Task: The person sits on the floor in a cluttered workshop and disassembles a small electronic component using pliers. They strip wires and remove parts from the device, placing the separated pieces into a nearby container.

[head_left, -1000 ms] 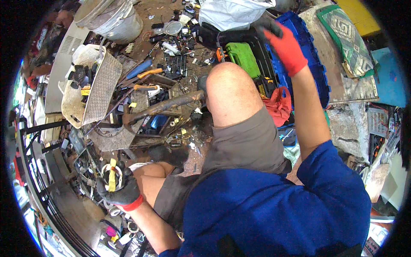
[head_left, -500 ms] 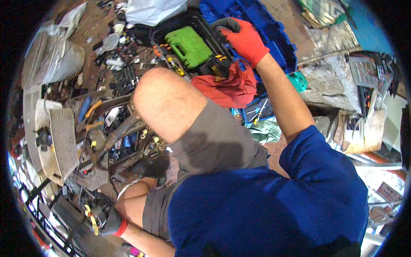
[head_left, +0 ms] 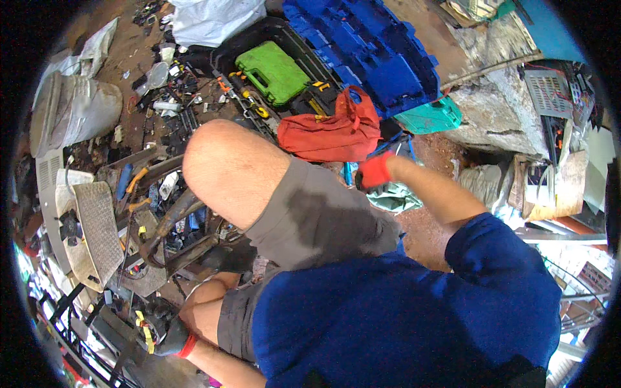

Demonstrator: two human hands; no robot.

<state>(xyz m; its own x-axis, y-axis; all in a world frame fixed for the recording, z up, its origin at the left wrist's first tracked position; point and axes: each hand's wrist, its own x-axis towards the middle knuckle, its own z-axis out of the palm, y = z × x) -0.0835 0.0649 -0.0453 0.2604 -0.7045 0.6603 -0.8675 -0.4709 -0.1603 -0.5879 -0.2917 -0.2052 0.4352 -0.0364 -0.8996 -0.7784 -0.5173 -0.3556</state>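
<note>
My right hand [head_left: 376, 172], in a red glove with dark fingers, is beside my raised knee, just below a red cloth bag [head_left: 333, 132]. Its fingers point down and are mostly hidden, so their grip is unclear. Close by are a blue-edged tool case [head_left: 402, 146] and a crumpled pale green sheet [head_left: 398, 199]. At the lower left, my left hand [head_left: 173, 337], in a grey glove with a red cuff, is closed around a dark object with a yellow strip [head_left: 147, 333]. The kind of that object is too unclear to tell.
Ahead lies a black toolbox [head_left: 223, 58] holding a green case [head_left: 275, 72], beside a blue plastic case [head_left: 369, 48]. A teal case [head_left: 435, 118] is on the right. Scattered parts and hand tools, including an orange-handled one [head_left: 137, 180], cover the left ground.
My right hand has come back from above the black toolbox and blue case, down past the red bag toward my thigh. My left hand keeps its hold on the dark object.
</note>
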